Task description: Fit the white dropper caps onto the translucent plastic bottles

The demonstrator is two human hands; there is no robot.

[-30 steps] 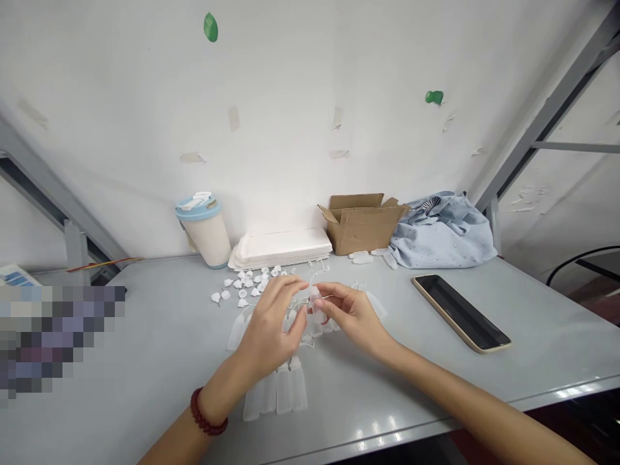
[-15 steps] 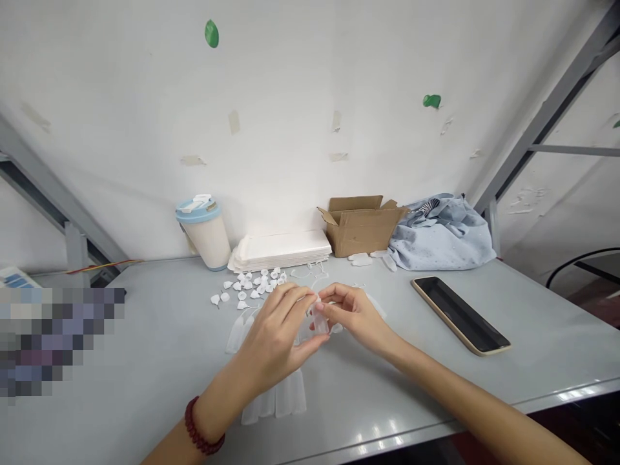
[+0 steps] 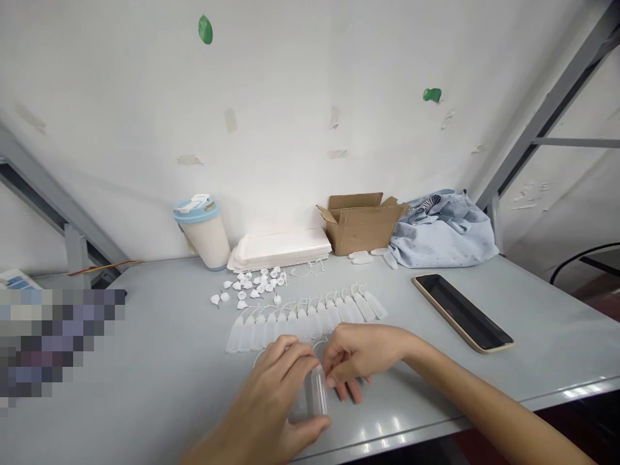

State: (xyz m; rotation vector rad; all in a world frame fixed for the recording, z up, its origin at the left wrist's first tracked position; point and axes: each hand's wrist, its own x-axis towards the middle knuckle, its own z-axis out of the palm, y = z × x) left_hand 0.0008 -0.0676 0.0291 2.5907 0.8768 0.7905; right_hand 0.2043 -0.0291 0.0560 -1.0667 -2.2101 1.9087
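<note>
My left hand (image 3: pixel 268 400) and my right hand (image 3: pixel 361 355) meet low over the near edge of the grey table (image 3: pixel 155 349). Between them stands a small translucent plastic bottle (image 3: pixel 317 391). My left fingers curl around it from the left. My right fingertips pinch its top. Behind my hands a row of several similar translucent bottles (image 3: pixel 305 316) lies side by side, with thin white loops at their necks. Farther back, several small white caps (image 3: pixel 249 287) are scattered on the table.
A blue-lidded cup (image 3: pixel 203 230), a stack of white trays (image 3: pixel 281 248), an open cardboard box (image 3: pixel 361 223) and a bundled blue cloth (image 3: pixel 443 229) line the wall. A dark phone (image 3: pixel 462 312) lies at the right. A blurred patch covers the left.
Both hands have come down and toward me from above the bottle row to the table's near edge, carrying one bottle. The row behind them has come into view.
</note>
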